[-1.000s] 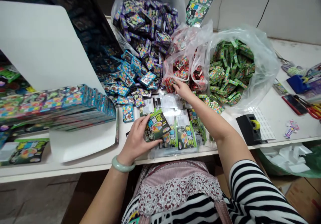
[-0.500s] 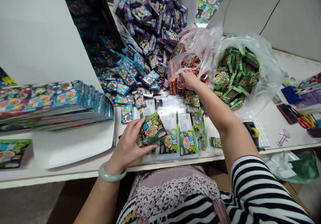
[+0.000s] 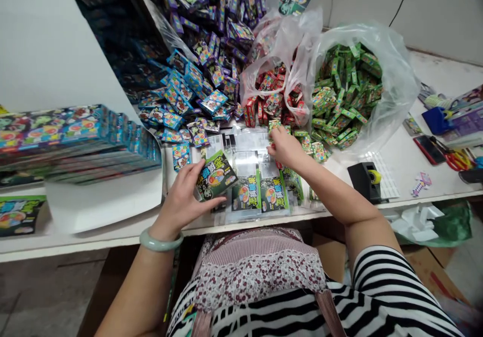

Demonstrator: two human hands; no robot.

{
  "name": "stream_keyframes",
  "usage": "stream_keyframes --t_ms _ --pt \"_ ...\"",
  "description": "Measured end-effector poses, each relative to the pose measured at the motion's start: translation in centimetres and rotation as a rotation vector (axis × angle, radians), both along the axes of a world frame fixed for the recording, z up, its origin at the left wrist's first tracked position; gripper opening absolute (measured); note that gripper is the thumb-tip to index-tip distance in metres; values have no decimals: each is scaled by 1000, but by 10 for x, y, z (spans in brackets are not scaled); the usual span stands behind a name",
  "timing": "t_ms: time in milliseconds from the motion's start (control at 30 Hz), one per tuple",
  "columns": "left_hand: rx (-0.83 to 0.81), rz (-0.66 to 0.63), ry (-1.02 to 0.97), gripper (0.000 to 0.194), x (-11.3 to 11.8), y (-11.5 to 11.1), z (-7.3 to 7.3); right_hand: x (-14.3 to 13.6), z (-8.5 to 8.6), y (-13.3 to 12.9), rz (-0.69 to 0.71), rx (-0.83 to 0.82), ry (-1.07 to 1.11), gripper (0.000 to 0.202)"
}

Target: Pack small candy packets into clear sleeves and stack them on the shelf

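The right hand (image 3: 287,149) has left the red boxes (image 3: 272,103) for green boxes (image 3: 274,123) nearer the desk (image 3: 128,230)'s front edge — its fingers' grip I cannot tell — so picking seems to have moved on, while the left hand (image 3: 177,201) keeps its fingers clamped on the black packet (image 3: 217,177) near that edge.

Forward passage is barred by purple boxes (image 3: 226,15), red boxes (image 3: 273,104) and the clear plastic bag (image 3: 400,75) of green boxes (image 3: 347,90). Leftward, the white cardboard display (image 3: 105,203) and its stacked packs (image 3: 83,128) obstruct. Bare worktop (image 3: 406,151) between label sheet (image 3: 391,178) and phone (image 3: 430,150) affords passage.
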State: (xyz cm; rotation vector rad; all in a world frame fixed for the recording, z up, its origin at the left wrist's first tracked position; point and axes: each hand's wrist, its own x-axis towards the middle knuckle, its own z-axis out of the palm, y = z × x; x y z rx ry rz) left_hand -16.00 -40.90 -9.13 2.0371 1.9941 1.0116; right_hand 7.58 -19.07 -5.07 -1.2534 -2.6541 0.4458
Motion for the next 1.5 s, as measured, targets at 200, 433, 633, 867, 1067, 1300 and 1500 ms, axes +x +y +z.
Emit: stream_keyframes --t_ms 200,433,633,867,1067,1300,1500 --pt "-44 0 -2 96 6 -5 0 14 -5 18 120 -210 162 43" --pt "-103 -68 -33 96 8 -12 -4 82 -17 17 509 -284 -234 94" --pt "-131 -91 -12 96 23 -1 -3 92 -3 -8 464 -157 58 83" --pt "-107 -168 83 102 25 1 2 62 31 -38 760 -143 186 77" --pt "-106 -208 64 102 28 0 -2 40 33 -45 673 -133 58 76" --pt "-132 -113 -22 103 35 -4 -8 30 22 -52 635 -191 151 90" --pt "-119 -72 -37 103 35 -9 -7 26 12 -76 569 -163 259 43"
